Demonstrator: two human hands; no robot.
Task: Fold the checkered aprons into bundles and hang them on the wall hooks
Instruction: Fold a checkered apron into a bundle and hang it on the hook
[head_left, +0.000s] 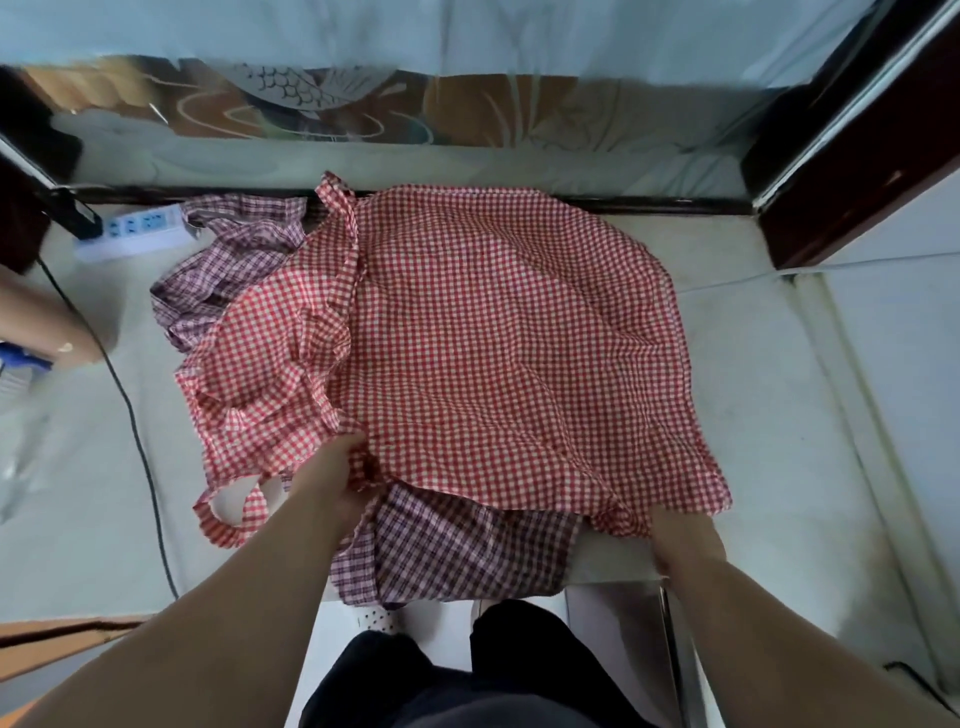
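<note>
A red-and-white checkered apron (483, 338) lies spread over the pale surface (769, 395), its straps bunched at the left. Under it lies a purple checkered apron (467, 551), showing at the near edge and again at the far left. My left hand (337, 483) grips the red apron's near left edge, fingers curled into the cloth. My right hand (680, 540) holds the red apron's near right corner, with the fingers tucked under the fabric.
A white power strip (130, 231) lies at the far left, with a black cable (140, 431) running along the left side. Another person's arm (41, 322) shows at the left edge. A dark wooden frame (852, 156) stands at the right.
</note>
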